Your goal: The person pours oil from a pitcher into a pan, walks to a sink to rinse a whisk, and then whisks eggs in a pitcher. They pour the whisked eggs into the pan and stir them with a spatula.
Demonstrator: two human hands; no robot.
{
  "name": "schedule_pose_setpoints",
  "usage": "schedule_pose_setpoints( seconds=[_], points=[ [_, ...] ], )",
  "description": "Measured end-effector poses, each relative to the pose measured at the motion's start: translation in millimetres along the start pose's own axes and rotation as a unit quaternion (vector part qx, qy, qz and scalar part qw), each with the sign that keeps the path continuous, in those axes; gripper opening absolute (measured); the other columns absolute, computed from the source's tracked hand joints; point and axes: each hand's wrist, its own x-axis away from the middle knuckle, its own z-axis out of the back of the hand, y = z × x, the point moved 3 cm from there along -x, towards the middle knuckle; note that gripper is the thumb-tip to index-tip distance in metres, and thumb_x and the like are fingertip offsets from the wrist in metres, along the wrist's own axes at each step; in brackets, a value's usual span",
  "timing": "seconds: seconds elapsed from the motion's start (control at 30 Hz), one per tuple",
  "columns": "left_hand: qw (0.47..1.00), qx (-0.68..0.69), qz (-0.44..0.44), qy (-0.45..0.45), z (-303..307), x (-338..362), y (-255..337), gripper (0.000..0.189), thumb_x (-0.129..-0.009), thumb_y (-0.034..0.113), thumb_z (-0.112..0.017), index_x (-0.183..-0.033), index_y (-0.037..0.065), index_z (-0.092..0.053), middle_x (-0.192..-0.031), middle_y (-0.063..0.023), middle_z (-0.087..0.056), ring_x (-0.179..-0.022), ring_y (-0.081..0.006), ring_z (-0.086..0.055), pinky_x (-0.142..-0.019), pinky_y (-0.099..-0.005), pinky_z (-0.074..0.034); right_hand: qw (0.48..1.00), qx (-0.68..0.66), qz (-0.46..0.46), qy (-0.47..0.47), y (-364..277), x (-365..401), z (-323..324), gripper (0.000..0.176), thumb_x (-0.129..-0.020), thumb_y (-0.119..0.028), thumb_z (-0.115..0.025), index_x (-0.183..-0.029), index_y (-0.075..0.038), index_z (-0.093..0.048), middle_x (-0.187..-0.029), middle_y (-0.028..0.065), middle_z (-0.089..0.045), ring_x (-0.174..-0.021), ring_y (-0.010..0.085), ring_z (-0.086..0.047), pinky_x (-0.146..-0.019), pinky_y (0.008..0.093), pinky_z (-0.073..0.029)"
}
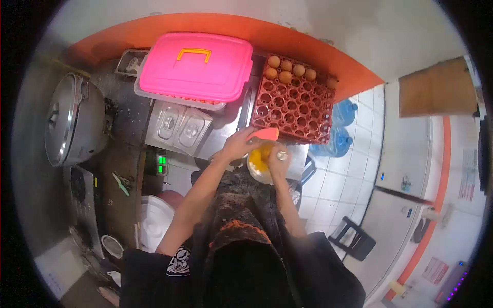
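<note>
A pale container [260, 179] with yellow, egg-like liquid [261, 158] stands close in front of my body, at the counter's near edge. My left hand [239, 145] is closed at its far left rim, fingers on a pink, curved handle-like piece [264, 134]. Wrapped in a fist over the container's right side, my right hand [279, 163] grips an upright utensil with a round silver end [281, 155]. The lower end of that utensil is hidden by the hand and the container. Just beyond both hands lies a red egg tray [292, 105] with several eggs [286, 65] at its far side.
A pink-lidded box [197, 66] and lidded steel pans [179, 126] occupy the counter to the left. Farther left are a large pot [67, 120], a stove [84, 197] and a green-handled tool [121, 184]. Blue water jugs [339, 141] and a black stool [353, 238] stand rightward.
</note>
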Motion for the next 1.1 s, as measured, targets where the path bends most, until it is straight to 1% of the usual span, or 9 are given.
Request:
schedule_pose_setpoints(
  seconds=[0.1,0.37,0.47,0.6,0.7,0.8,0.93,1.03,1.1],
  points=[
    [0.998,-0.002,-0.042,0.035,-6,8,-14,0.046,-0.081,0.042,-0.068,-0.115,0.012,-0.059,-0.109,-0.0099,-0.063,-0.101,-0.0301,-0.061,-0.084,-0.0389,-0.050,0.953,-0.133,-0.272,0.002,-77,-4,2,0.018,-0.093,-0.009,-0.056,-0.075,-0.008,-0.054,-0.068,-0.0020,-0.051,-0.063,0.0073,-0.049,-0.058,0.0240,-0.041],
    [0.997,-0.015,0.036,0.073,7,32,-12,0.044,-0.076,0.045,-0.073,-0.098,0.008,-0.065,-0.088,-0.0132,-0.065,-0.081,-0.0295,-0.063,-0.073,-0.0385,-0.047,0.971,-0.209,-0.090,-0.074,-57,-14,21,0.024,-0.093,-0.013,-0.056,-0.069,-0.007,-0.054,-0.067,0.0003,-0.053,-0.061,0.0106,-0.050,-0.057,0.0249,-0.043],
    [0.991,0.042,0.125,-0.011,-3,39,-27,0.044,-0.077,0.047,-0.072,-0.092,0.006,-0.067,-0.079,-0.0141,-0.064,-0.072,-0.0266,-0.062,-0.068,-0.0374,-0.047,0.997,0.038,-0.062,-0.025,-2,7,3,0.021,-0.093,-0.013,-0.056,-0.074,-0.003,-0.056,-0.066,0.0026,-0.056,-0.065,0.0127,-0.055,-0.060,0.0274,-0.045],
    [0.985,0.052,0.163,-0.015,-3,53,-26,0.050,-0.073,0.053,-0.073,-0.093,0.008,-0.071,-0.076,-0.0141,-0.065,-0.072,-0.0286,-0.061,-0.068,-0.0395,-0.047,0.963,-0.235,-0.117,-0.061,-75,-17,8,0.016,-0.092,-0.012,-0.056,-0.079,-0.002,-0.052,-0.057,0.0002,-0.046,-0.053,0.0083,-0.046,-0.053,0.0223,-0.040],
    [0.978,0.085,0.186,-0.050,-1,54,-23,0.048,-0.074,0.052,-0.072,-0.093,0.008,-0.071,-0.075,-0.0157,-0.066,-0.070,-0.0303,-0.062,-0.068,-0.0402,-0.047,0.968,0.106,0.080,-0.211,21,11,9,0.018,-0.097,-0.012,-0.045,-0.083,-0.002,-0.051,-0.056,0.0007,-0.045,-0.050,0.0101,-0.044,-0.054,0.0243,-0.044],
    [0.982,0.052,0.175,-0.041,-11,59,-35,0.049,-0.074,0.053,-0.069,-0.093,0.008,-0.072,-0.078,-0.0178,-0.067,-0.072,-0.0326,-0.065,-0.070,-0.0412,-0.049,0.977,-0.133,-0.122,-0.112,-43,-13,20,0.015,-0.092,-0.020,-0.056,-0.097,-0.006,-0.055,-0.073,0.0036,-0.056,-0.061,0.0142,-0.054,-0.062,0.0251,-0.049],
    [0.983,0.052,0.161,-0.072,-17,57,-34,0.047,-0.075,0.053,-0.065,-0.084,0.007,-0.072,-0.074,-0.0174,-0.067,-0.071,-0.0330,-0.066,-0.069,-0.0416,-0.050,0.978,0.085,-0.072,-0.176,2,7,12,0.028,-0.093,-0.009,-0.049,-0.065,-0.008,-0.042,-0.058,0.0012,-0.045,-0.054,0.0090,-0.043,-0.052,0.0250,-0.045],
    [0.979,0.061,0.184,-0.070,-29,67,-38,0.048,-0.075,0.054,-0.064,-0.076,0.007,-0.072,-0.069,-0.0164,-0.066,-0.067,-0.0311,-0.066,-0.065,-0.0403,-0.050,0.940,-0.280,-0.189,-0.046,-76,-21,6,0.032,-0.089,-0.006,-0.051,-0.059,-0.007,-0.040,-0.054,-0.0014,-0.040,-0.054,0.0093,-0.041,-0.049,0.0243,-0.037],
    [0.973,0.075,0.194,-0.103,-28,63,-42,0.050,-0.076,0.056,-0.063,-0.074,0.007,-0.071,-0.067,-0.0158,-0.066,-0.065,-0.0304,-0.065,-0.064,-0.0399,-0.050,0.977,0.125,-0.037,-0.166,14,15,16,0.025,-0.098,-0.022,-0.039,-0.088,-0.003,-0.054,-0.075,0.0054,-0.055,-0.063,0.0141,-0.052,-0.055,0.0279,-0.047]
  ],
)
